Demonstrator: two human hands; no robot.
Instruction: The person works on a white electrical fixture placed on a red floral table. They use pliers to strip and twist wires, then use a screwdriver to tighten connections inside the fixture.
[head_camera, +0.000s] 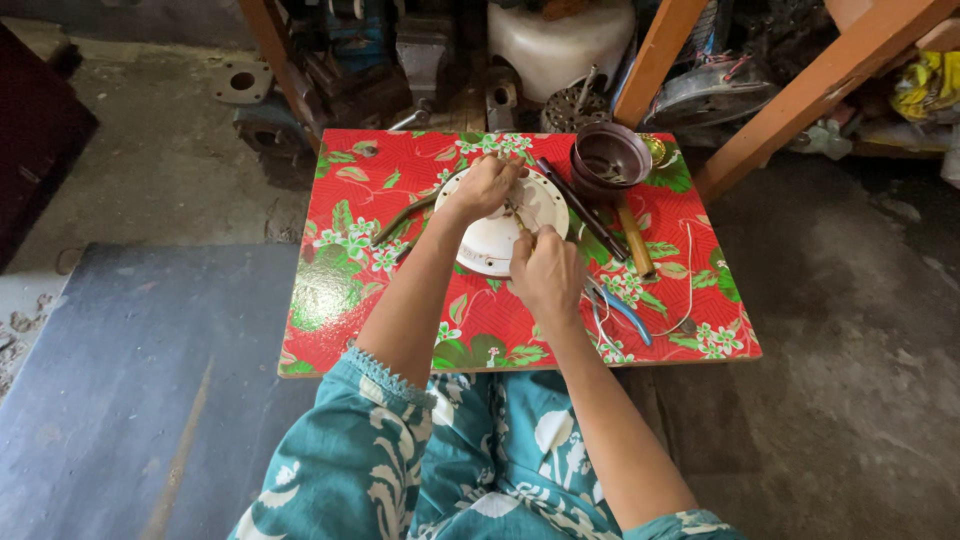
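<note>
My left hand (484, 186) rests on the far-left part of a round white housing (495, 247), fingers curled over its top edge and pressing it down, closed against the part. My right hand (546, 270) sits at the housing's near-right edge, fingers wrapped tight around a thin tool (518, 216) whose tip points into the middle of the disc; I cannot make out what kind of tool it is, since only a short length shows past the fist.

The housing lies flat near the centre of a small red table (340, 290) with a green and white flower print. Just right of the housing I see a long dark rod (580, 208) lying diagonally, and beside that a wooden handle (634, 241). At the far-right of the table stands a dark brown bowl-shaped part (610, 155). Near my right wrist lies a blue-handled tool (622, 310), with a thin pale wire (688, 290) looping to its right. On the left of the housing, partly under my left forearm, lie dark pliers (400, 222).

Beyond the table's far edge there are orange wooden legs (800, 95), a white tank-like body (560, 45) and mixed metal parts on the concrete floor (860, 330). A teal patterned garment (460, 460) fills the near edge.
</note>
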